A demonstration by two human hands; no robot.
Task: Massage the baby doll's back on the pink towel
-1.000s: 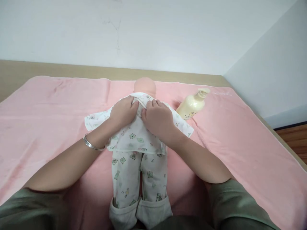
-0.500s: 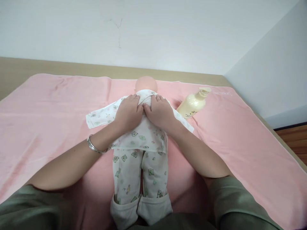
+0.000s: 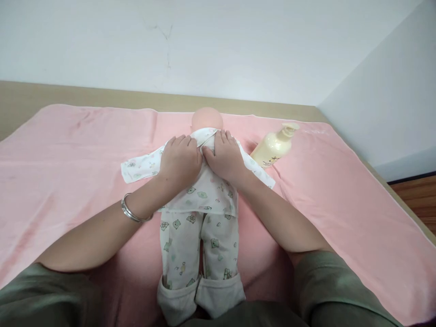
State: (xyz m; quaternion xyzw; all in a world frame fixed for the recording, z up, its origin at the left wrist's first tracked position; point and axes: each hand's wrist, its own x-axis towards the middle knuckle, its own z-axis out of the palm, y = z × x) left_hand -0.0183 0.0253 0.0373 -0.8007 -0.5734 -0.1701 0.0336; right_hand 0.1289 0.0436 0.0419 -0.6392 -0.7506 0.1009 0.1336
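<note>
A baby doll [image 3: 207,119] lies on a pink sheet, head away from me, in a white printed top [image 3: 213,197] and matching trousers [image 3: 218,240]. My left hand [image 3: 181,159] is closed on the top's cloth at the left of the chest, fingers curled and thumb inward. My right hand [image 3: 225,154] rests against the chest on the other side, its fingers close together near the collar and its thumb pointing to the middle. Between the two thumbs the cloth is creased and slightly raised. Whether the right fingers pinch cloth cannot be made out.
A pale yellow pump bottle [image 3: 274,147] leans by the doll's right-side sleeve [image 3: 264,175]. The pink sheet [image 3: 340,204] covers a wooden surface [image 3: 119,97] that meets a white wall [image 3: 238,50] behind.
My left hand has curled its fingers more and shifted slightly left, and the collar cloth now shows a raised fold. My right fingers have drawn a little closer together.
</note>
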